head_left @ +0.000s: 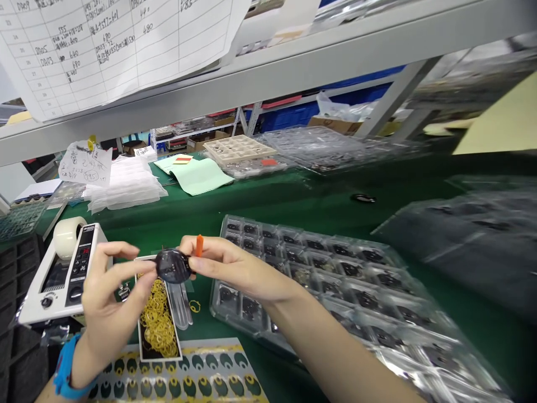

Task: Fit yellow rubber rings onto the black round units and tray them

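Dark disc (173, 266), left grip (109, 299), right grip (235, 268), pinching opposite edges

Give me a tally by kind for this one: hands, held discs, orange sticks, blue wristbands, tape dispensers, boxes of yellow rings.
Hands: 2 (left, right)
Held disc: 1
Orange stick: 1
Blue wristband: 1
Tape dispenser: 1
Box of yellow rings: 1
Total: 7

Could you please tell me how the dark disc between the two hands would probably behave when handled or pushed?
The dark disc is probably light, as the left hand and right hand hold it with fingertips. It seems stiff, since it shows no sag between them. Its glossy face suggests it may slip when pushed.
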Tool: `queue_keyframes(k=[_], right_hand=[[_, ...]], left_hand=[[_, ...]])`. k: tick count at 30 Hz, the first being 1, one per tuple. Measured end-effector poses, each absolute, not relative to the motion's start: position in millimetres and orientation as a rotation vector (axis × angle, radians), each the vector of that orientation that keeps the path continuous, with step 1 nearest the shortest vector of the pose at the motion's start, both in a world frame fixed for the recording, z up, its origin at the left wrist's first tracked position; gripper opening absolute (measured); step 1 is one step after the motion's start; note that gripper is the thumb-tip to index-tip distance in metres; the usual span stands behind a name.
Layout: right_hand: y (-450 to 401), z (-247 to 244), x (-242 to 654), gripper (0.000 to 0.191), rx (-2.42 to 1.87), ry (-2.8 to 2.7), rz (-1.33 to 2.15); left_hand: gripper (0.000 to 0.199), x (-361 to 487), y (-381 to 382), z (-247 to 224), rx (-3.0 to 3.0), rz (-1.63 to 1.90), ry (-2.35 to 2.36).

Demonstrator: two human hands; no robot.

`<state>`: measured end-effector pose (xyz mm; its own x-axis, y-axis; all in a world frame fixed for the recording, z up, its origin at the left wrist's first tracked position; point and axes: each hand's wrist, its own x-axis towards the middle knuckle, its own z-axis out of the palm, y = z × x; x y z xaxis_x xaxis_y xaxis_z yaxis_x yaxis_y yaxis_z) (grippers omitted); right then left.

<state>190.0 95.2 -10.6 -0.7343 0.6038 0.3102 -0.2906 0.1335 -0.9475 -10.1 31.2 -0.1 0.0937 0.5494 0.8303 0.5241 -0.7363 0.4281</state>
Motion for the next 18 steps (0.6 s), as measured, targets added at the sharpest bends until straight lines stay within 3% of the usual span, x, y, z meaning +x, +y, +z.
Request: queue_keyframes(k=[3, 11, 18], right_hand=[[88, -10, 185, 0.047, -0.242, -1.744, 1.703], [84, -14, 177, 0.053, -0.250, -1.745, 1.702], [82, -14, 175, 0.045, -0.165, -1.700, 1.716]], left_hand=[[0.026, -3, 31, -6, 2.399, 1.701, 1.023], [0.016, 0, 38, -11, 2.395, 1.674, 1.003], [0.022, -1, 39, -12, 2.476, 1.611, 1.011]])
